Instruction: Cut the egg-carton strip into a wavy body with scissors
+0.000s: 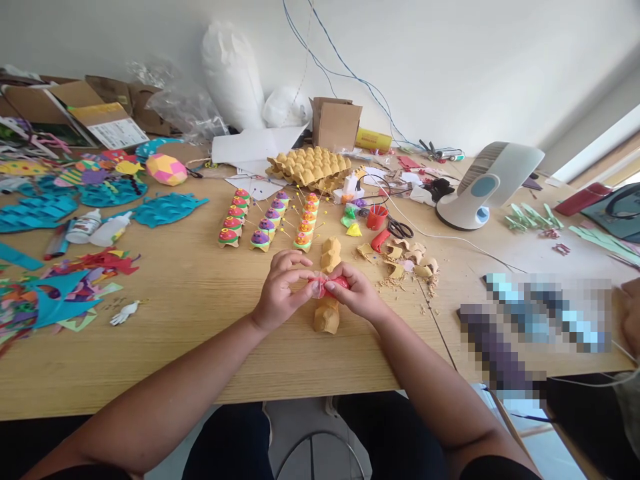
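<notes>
My left hand (281,288) and my right hand (358,292) meet at the middle of the table. Between them they pinch a small red packet (321,285) with clear plastic about it; I cannot make out exactly what is inside. The left thumb and forefinger press on the clear end, while its other fingers are raised. At the red end, the right thumb and fingers are closed. Beneath the hands lies a plain strip of egg carton (327,320), pointing away from me and partly hidden by them. Behind it stand three decorated egg-carton strips (265,225) with coloured caps and pins.
Torn carton scraps (407,260), black-handled scissors (401,229) and a red cup (377,217) lie to the right, with a white fan (487,187) beyond. Coloured paper scraps (75,293) and glue bottles (84,227) are at left. Carton trays (309,167) sit behind.
</notes>
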Available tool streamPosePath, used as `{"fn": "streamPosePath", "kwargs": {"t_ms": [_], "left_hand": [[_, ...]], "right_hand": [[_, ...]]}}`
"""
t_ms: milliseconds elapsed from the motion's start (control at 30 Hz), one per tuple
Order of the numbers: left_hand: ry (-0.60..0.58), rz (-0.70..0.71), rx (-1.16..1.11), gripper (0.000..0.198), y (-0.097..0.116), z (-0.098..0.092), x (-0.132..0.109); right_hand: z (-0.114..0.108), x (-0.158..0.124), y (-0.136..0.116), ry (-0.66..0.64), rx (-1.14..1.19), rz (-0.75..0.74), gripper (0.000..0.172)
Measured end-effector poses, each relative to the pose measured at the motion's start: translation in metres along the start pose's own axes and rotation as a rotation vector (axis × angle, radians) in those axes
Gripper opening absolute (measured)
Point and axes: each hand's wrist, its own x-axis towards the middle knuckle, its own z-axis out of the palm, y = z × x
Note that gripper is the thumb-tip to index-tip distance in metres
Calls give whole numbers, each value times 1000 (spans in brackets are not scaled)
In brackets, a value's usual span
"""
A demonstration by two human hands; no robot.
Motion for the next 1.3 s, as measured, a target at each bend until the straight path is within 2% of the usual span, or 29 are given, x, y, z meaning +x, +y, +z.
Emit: {"fn": "streamPosePath", "kwargs": {"t_ms": [67, 133, 233, 267, 300, 367, 467, 567, 667, 833, 1100, 1300], "left_hand": [[43, -85, -61, 11, -5, 3, -1], [149, -220, -142, 17, -15, 6, -2], [451, -429, -241, 27, -28, 9, -1], [493, -466, -263, 28, -30, 10, -1], [474, -485, -285, 29, -31, 10, -1], [346, -457, -303, 28, -26, 9, -3], [142, -279, -269, 30, -13, 5, -6], [0, -91, -260, 38, -3, 2, -8], [-91, -12, -255, 45, 1, 1, -8], [-92, 81, -147, 48, -1, 0, -9], [-45, 51, -213, 52, -2, 1, -14], [-77, -5, -327, 46, -3, 3, -14]], "right_hand": [[-1, 1, 1, 54, -1, 9, 45], [-3, 3, 3, 131, -4, 12, 44], [-5, 5, 7, 244, 38, 25, 45], [-5, 6, 8, 262, 59, 30, 45], [-5, 6, 8, 267, 78, 33, 45], [-5, 6, 8, 251, 95, 28, 45], [-3, 5, 8, 199, 74, 6, 46], [-3, 4, 8, 164, 4, -35, 49], [-3, 4, 7, 137, -55, -71, 51], [-2, 4, 4, 76, -109, -100, 46], [0, 4, 3, 52, -145, -117, 41], [0, 4, 6, 33, -125, -105, 45]]}}
